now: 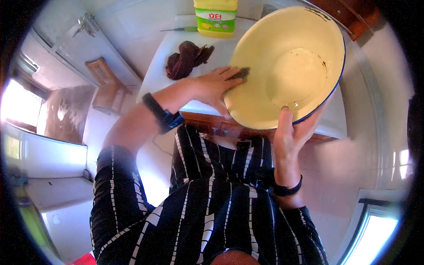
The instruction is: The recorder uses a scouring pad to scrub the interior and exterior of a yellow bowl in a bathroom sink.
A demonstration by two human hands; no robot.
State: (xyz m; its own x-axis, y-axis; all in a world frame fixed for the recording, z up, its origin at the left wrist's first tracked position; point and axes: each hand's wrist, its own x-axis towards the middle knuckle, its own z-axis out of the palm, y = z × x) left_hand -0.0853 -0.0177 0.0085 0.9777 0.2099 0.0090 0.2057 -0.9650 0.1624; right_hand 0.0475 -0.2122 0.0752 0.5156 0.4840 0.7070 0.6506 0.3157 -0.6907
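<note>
A yellow enamel basin [298, 76] with a blue rim and dark chipped marks is held up at a tilt, its inside facing me. My right hand [291, 129] grips the near rim, thumb inside the wall and the other fingers behind it, mostly hidden. Under the fingertips of my left hand [215, 86] a dark scouring pad [243, 74] is pressed to the basin's inner left wall. The left thumb lies by the rim's outer edge. Beside my left hand a crumpled dark maroon cloth [185, 61] lies on the white tabletop [155, 79].
A yellow bottle of Liby detergent [216, 20] stands at the table's back, with a green-handled thin tool [188, 29] beside it. A wooden chair [107, 84] is off to the left by a white door [99, 49]. Brown drawers [212, 124] show beneath the table's near edge.
</note>
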